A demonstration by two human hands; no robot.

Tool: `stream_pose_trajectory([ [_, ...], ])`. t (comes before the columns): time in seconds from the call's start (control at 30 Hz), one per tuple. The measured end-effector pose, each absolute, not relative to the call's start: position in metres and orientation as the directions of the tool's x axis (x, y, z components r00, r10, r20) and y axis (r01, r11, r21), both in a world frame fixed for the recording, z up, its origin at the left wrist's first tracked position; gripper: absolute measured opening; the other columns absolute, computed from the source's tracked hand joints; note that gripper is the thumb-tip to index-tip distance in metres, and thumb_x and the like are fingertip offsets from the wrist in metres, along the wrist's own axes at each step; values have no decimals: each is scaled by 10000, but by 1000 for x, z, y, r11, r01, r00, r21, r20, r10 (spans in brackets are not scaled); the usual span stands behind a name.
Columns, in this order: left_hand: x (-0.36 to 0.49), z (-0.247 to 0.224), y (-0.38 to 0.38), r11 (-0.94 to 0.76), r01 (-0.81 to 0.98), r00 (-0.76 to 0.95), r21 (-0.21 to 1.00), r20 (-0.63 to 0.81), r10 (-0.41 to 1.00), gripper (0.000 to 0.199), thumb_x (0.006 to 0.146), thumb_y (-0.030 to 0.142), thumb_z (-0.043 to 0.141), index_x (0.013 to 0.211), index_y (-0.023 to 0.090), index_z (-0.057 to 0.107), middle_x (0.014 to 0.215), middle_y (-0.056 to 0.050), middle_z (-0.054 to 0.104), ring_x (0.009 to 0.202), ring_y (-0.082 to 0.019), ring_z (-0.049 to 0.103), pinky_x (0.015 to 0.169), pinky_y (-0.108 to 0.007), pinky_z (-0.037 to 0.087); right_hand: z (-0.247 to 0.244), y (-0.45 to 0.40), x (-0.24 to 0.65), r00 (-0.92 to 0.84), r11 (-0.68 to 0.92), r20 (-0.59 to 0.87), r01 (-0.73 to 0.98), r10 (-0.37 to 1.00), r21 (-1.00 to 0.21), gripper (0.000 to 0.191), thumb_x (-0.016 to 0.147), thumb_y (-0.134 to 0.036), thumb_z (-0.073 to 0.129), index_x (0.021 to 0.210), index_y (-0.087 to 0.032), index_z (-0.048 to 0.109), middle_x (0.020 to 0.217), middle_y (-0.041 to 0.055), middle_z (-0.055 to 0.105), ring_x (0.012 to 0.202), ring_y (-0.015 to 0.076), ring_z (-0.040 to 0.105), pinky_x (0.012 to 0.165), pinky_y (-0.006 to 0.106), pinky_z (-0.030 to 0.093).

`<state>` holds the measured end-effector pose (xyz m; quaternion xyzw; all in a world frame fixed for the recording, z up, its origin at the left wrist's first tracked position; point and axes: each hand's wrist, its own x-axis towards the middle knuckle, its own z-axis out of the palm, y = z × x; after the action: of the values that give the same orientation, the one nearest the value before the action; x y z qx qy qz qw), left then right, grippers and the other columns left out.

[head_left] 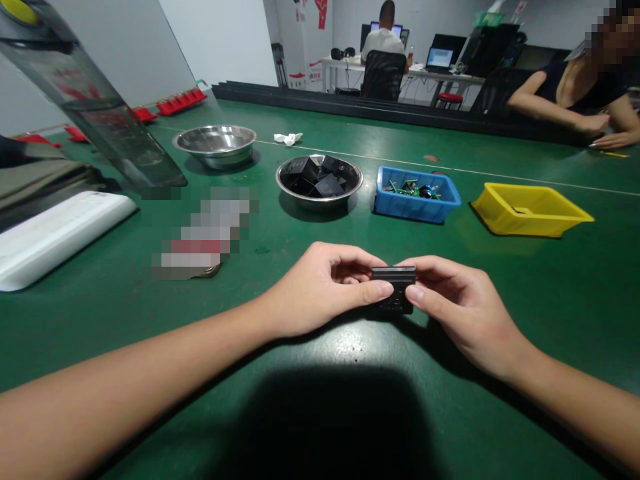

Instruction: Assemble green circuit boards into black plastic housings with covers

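Note:
Between both hands is a small black plastic casing, held up just above the green table. My left hand pinches its left side, thumb on the near face and fingers behind. On the right side, my right hand grips it the same way. Ridges run along the casing's top edge; its far face is hidden. Beyond the hands, a steel bowl holds several similar black casings. Beside it a blue bin contains green circuit boards with wires.
A yellow bin stands to the right. Farther back are another steel bowl and crumpled tissue. At left are a water bottle, a white device and a blurred object. A person sits across the table.

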<state>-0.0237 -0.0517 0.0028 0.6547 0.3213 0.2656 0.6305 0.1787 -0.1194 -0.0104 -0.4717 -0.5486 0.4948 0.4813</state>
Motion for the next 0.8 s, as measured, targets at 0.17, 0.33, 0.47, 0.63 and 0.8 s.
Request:
stream_pose_trajectory([
  [0.17,-24,3,-52,-38,115,657,993,-47,752,294,776,310,790,977,98,756,730,-24,690,629,-98,574,574,-190,447,-11,-120,180,-100,52,46,53,994,-997,186,835,-329,782,970,-209,738,849,19,763,776,143,683,698,223,556],
  [0.33,-25,2,-54,-70,147,658,987,-45,752,285,786,332,774,948,97,760,734,-40,699,639,-110,578,578,-202,452,-9,-122,179,-97,55,45,102,994,-993,189,840,-352,774,946,-199,740,813,21,751,744,141,662,656,216,540],
  [0.47,-25,4,-57,-70,173,658,982,-62,751,280,796,335,759,930,89,757,732,-41,697,640,-110,569,575,-202,441,-7,-125,179,-87,46,34,137,996,-989,180,834,-342,778,907,-185,729,777,12,734,679,116,621,614,193,518],
  [0.63,-23,5,-59,-40,167,644,985,-79,761,261,798,322,755,900,83,743,725,-29,684,637,-106,565,576,-197,438,-7,-125,178,-62,31,23,140,998,-990,172,831,-333,772,890,-179,724,747,9,708,655,113,591,585,195,499],
  [0.8,-21,3,-59,17,114,647,993,-87,757,277,814,351,750,909,93,713,740,-12,664,639,-97,567,589,-192,444,-9,-121,176,-22,3,0,134,1000,-991,250,810,-410,779,863,-174,715,686,10,669,609,128,583,534,219,488],
])
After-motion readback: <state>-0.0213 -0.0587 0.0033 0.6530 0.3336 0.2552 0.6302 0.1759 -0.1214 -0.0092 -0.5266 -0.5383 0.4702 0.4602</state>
